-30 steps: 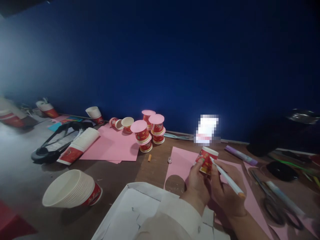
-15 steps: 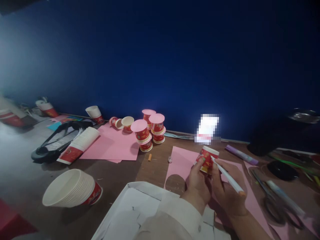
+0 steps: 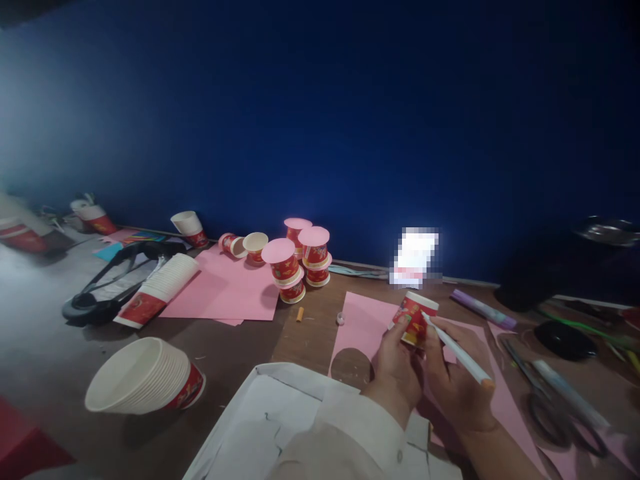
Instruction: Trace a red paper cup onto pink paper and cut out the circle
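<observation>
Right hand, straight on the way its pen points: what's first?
The red paper cup with a white band, held by the left hand. The white, orange-ended pen in the right hand seems to touch it; depth is unclear.

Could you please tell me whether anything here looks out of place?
A red cup lies on its side beside an upright cup, so it looks tipped over. The pink sheet near the left hand has a round hole, perhaps cut deliberately.
</observation>
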The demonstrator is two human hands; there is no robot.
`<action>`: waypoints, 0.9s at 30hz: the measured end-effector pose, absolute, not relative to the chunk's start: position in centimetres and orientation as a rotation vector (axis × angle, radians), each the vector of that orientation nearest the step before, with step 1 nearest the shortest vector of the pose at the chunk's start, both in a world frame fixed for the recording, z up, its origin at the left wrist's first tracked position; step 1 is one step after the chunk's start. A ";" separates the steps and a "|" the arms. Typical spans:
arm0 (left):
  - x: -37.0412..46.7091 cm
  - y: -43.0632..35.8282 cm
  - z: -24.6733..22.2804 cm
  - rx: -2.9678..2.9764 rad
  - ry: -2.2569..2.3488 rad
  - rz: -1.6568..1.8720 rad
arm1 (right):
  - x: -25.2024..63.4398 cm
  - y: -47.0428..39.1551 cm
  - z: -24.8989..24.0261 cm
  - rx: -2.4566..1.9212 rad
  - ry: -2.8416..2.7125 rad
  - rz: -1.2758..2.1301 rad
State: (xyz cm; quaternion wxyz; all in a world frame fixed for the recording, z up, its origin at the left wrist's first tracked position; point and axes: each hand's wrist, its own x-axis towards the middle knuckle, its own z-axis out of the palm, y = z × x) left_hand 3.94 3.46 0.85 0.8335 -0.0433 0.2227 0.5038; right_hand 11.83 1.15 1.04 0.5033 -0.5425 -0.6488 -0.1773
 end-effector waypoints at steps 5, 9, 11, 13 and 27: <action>3.9 3.4 1.0 -0.077 0.471 1.075 | 11.9 1.2 1.1 -1.314 -1.570 -0.430; 3.8 3.4 1.0 -0.074 0.457 1.060 | 11.9 1.1 1.0 -1.314 -1.583 -0.447; 3.8 3.4 0.9 -0.062 0.450 1.049 | 11.9 1.1 1.0 -1.316 -1.578 -0.447; 3.8 3.4 0.9 -0.058 0.435 1.051 | 11.9 1.1 1.0 -1.314 -1.576 -0.447; 3.7 3.2 1.2 -0.047 0.451 1.069 | 11.7 1.0 1.1 -1.312 -1.583 -0.448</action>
